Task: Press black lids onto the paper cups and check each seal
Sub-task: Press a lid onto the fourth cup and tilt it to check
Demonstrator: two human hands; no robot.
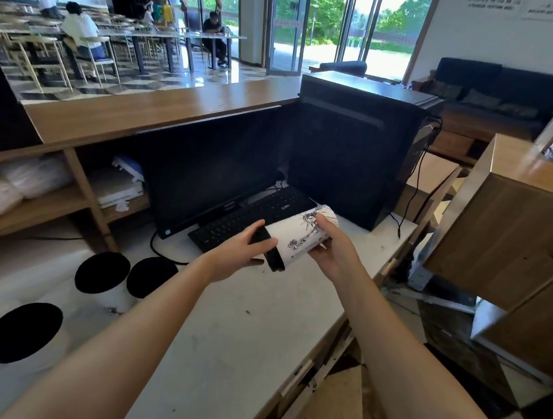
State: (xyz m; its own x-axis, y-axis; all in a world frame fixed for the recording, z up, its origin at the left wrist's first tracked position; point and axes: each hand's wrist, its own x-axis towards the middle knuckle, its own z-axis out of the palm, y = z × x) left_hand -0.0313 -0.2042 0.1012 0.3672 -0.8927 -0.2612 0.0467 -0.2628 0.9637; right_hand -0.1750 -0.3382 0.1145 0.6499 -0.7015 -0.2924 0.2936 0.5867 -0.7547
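Here, at the lower left of the frame, three lidded cups (24, 332) stood on the white counter (227, 330), their black lids flat and dark. Moving right to the centre, the left hand (243, 249) had its fingers (268, 241) wrapped over the lid (273, 258) of a cup (302, 235) held sideways above the counter, just in front of the keyboard (251, 217). Further right, the right hand (328, 242) clasped the cup's base end, fingers curled round the paper.

The cup was white with a dark line drawing along its side; its lid looked seated, though the far rim was hidden. The risk, I judge, was squeezing: paper walls could buckle under both grips, popping the lid off one edge. A lid gripped askew might also pass as sealed.
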